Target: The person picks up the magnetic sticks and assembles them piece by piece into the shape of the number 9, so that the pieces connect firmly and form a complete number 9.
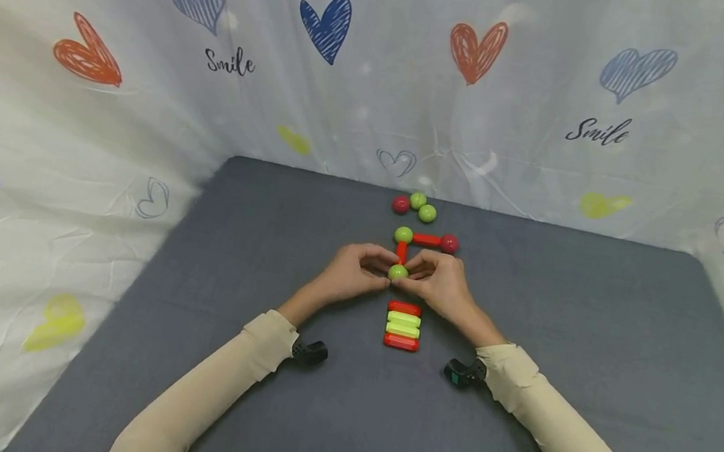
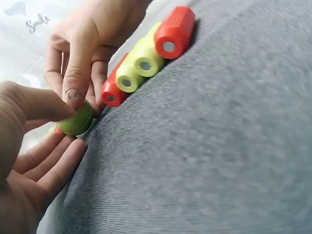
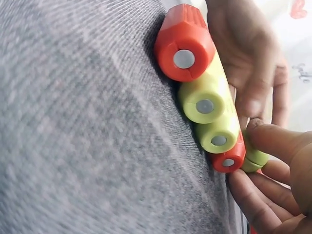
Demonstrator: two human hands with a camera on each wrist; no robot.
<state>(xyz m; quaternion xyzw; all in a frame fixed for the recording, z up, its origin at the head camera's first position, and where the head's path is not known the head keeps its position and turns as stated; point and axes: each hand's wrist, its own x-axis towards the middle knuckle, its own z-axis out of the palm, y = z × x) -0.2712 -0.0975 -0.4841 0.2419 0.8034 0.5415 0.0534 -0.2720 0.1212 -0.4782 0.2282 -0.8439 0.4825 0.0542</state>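
A person's left hand (image 1: 357,268) and right hand (image 1: 442,282) meet over a gray cloth-covered table (image 1: 567,319), both pinching the near green ball (image 1: 398,273) between thumb and fingers. The ball sits at the near end of an upright red rod (image 1: 402,252), "upright" only as seen from above, since the rod lies along the tabletop. At its far end, the corner green ball (image 1: 404,235) joins a crosswise red rod (image 1: 426,240), which runs right to a red ball (image 1: 449,243).

Just nearer the person, four faceted rods lie side by side in a row: a far red rod (image 1: 405,307), two yellow-green rods (image 1: 402,324) and a near red rod (image 1: 400,342). The wrist views show silvery discs (image 3: 184,59) set into their ends, probably magnets. Beyond the joined pieces rest a loose red ball (image 1: 401,204) and two loose green balls (image 1: 422,207).

The held ball looks glossy, hard and seamed, likely light to moderately weighty, stiff and unlikely to break, though its smooth curve could slip or roll. Its sides, opposite one another and away from the rod joint, appear the surest place to take hold; the rods' flat facets should give fingers firmer purchase.
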